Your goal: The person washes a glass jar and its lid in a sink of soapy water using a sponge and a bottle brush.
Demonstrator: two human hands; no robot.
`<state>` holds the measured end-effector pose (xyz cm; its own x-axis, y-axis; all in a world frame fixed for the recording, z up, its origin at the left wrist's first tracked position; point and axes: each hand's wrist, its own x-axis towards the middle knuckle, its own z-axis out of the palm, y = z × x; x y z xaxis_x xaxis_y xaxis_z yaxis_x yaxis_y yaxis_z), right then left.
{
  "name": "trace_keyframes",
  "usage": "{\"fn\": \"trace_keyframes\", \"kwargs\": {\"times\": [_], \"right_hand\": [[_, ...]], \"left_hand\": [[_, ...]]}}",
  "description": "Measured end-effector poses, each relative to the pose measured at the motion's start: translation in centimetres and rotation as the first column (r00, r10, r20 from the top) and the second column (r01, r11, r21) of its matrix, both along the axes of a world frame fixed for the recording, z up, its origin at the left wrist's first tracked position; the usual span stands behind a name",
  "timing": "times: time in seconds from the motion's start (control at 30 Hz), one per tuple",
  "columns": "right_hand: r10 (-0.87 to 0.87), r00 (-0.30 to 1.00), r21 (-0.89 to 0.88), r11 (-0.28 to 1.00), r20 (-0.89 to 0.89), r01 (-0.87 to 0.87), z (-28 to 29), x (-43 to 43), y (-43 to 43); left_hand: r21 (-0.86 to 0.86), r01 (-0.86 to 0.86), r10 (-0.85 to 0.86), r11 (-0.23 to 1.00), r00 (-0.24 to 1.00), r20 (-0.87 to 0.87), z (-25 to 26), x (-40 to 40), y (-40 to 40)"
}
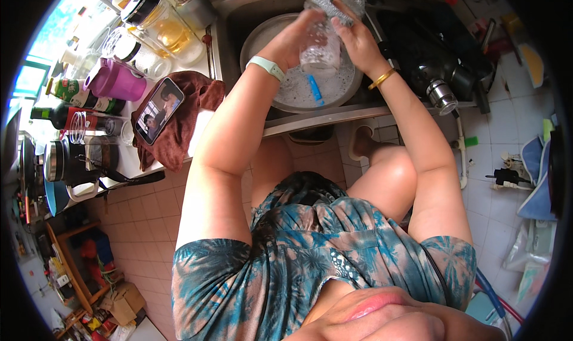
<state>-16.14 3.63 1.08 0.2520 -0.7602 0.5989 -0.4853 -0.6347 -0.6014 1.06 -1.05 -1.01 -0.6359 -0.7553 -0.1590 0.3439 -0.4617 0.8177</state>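
Over the sink, my left hand (293,39) grips a clear, suds-flecked glass jar (320,57) from its left side. My right hand (362,43) holds a silvery scrubbing pad (329,5) against the far end of the jar, its fingers partly hidden by the pad. Below both hands a round metal basin (262,101) sits in the steel sink (233,23), holding sudsy water. A slim blue object (315,90) lies in the basin; its kind is unclear.
Left of the sink, a phone (160,110) rests on a brown cloth (197,95). Around it stand a lidded jar of amber liquid (172,34), a purple cup (118,79), a dark bottle (58,116) and a black-and-steel flask (67,157). A steel-capped bottle (441,97) lies to the right.
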Motion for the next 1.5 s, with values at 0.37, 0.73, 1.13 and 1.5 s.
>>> {"fn": "trace_keyframes", "kwargs": {"times": [0.37,0.73,1.13,1.5], "right_hand": [[-0.204,0.812,0.534,0.832,0.547,-0.15,-2.3,-3.9,-2.9],[-0.145,0.855,0.476,0.87,0.497,-0.129,-1.5,-3.8,-3.2],[-0.104,0.952,0.198,0.979,0.287,0.048,-1.6,-3.0,-1.5],[-0.213,0.784,0.659,0.688,0.583,-0.303,-0.7,-5.0,-3.6]], "left_hand": [[-0.386,0.061,0.072,0.921,0.944,0.321,0.9,-0.4,1.3],[-0.845,0.14,0.396,0.517,0.835,0.381,-1.4,-0.9,0.1],[-0.806,0.214,0.508,0.552,0.681,0.528,0.5,0.0,1.0],[-0.876,0.461,0.773,0.143,0.501,0.389,3.0,-1.0,3.6]]}}
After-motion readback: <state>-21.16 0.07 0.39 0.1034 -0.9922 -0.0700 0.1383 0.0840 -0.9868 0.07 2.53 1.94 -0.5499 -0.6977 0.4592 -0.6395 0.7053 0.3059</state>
